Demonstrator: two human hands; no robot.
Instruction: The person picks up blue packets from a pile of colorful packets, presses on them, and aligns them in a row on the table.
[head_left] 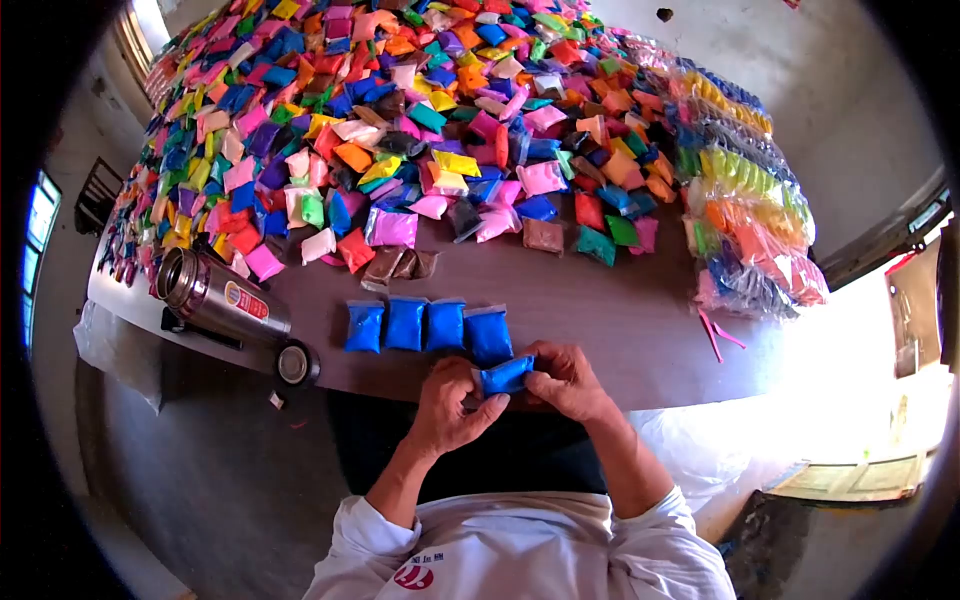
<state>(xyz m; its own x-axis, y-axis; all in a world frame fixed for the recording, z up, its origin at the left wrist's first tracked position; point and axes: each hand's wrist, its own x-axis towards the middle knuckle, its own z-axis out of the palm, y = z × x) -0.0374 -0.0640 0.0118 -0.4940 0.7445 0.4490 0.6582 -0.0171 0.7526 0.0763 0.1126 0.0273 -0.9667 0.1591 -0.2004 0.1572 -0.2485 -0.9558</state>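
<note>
Gripping blue packet w/ both hands: left, right; fingers closed; four blue packets nearby.

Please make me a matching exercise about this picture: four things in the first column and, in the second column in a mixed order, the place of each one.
Things
1. single blue packet
2. row of four blue packets
3. metal flask
4. bagged bundles of packets

Places
A. lying on its side, at the left of the table
B. piled at the right of the table
C. pinched between the left hand and the right hand
D. flat on the table, just beyond the hands

Pairs: 1-C, 2-D, 3-A, 4-B
</note>
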